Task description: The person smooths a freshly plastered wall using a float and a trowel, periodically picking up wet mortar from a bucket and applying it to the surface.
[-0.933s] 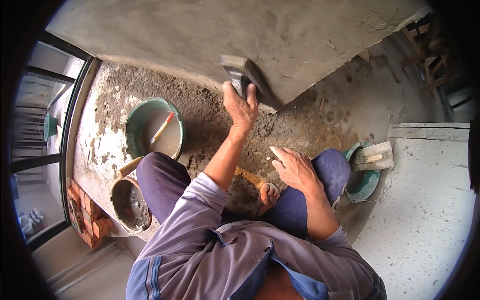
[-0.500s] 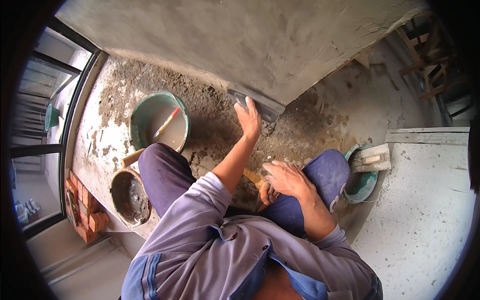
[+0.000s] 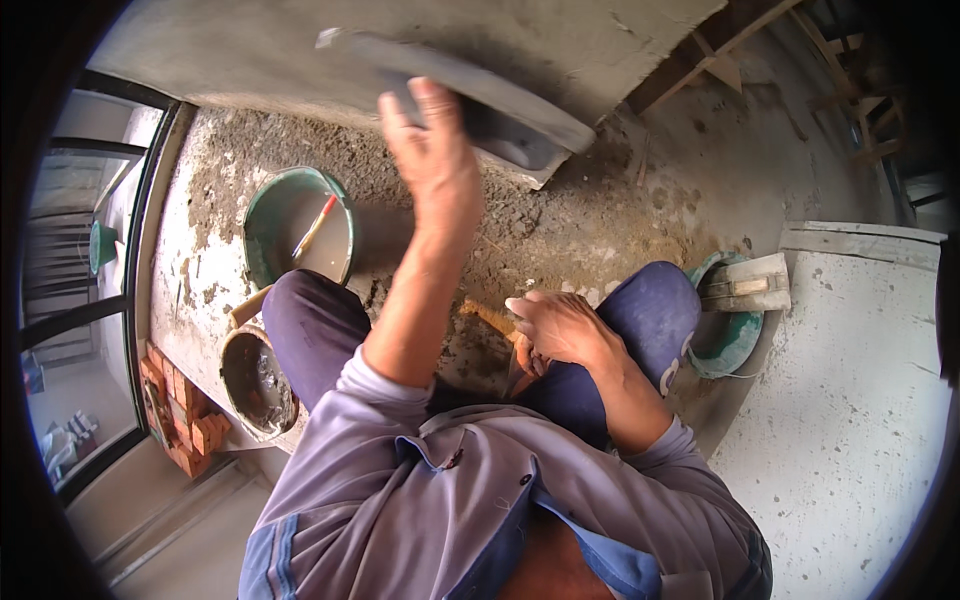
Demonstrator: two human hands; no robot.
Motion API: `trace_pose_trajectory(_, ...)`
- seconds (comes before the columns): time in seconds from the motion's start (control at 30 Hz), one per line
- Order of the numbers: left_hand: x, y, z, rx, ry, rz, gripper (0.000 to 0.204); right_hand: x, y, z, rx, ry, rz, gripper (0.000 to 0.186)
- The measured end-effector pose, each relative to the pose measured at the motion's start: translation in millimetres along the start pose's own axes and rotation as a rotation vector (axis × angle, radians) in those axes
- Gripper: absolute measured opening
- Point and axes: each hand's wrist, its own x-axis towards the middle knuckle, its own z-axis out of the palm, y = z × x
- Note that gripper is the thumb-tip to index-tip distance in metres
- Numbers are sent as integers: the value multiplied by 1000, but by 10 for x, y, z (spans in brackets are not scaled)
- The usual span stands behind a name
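Note:
My left hand [image 3: 437, 170] is raised at the lower part of the grey plastered wall [image 3: 250, 60]. It is closed on a long, dark grey plastering float [image 3: 530, 115], blurred by motion, whose handle is hidden behind my fingers. Over my bent right leg rests my right hand [image 3: 565, 328], its fingers curled down. Beneath those fingers is a yellow-orange piece [image 3: 487, 316], partly covered; I cannot make out its kind.
On my left, a green bucket [image 3: 252, 232] of murky water holds a red-tipped brush [image 3: 318, 222]. Near my left knee stands a mortar-crusted pail [image 3: 230, 385]. A green basin [image 3: 722, 360] with a wooden float [image 3: 765, 284] sits right, beside a white board [image 3: 840, 400]. Bricks [image 3: 180, 410] lie far left.
My left hand and the float have moved up and left, away from the wall's bottom edge. My right hand has shifted slightly up and to the left in view.

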Motion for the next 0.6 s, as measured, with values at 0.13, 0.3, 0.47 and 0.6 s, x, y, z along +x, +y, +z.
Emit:
trace_pose_trajectory(0.13, -115, -527, -310, -109, -58, -235, 54, 28, 98, 57, -100, 118, -107, 18)
trace_pose_trajectory(0.3, -443, -1670, -141, -166, -106, -498, 49, -8, 68, 131, -65, 94, -116, 19)
trace_pose_trajectory(0.47, -314, -1182, 159, -292, -65, -518, 45, -71, 20, 0, -122, 67, -46, 12)
trace_pose_trajectory(0.6, -196, -509, 275, -356, -71, -446, 58, 36, -56, -78, -122, 21, -59, 11)
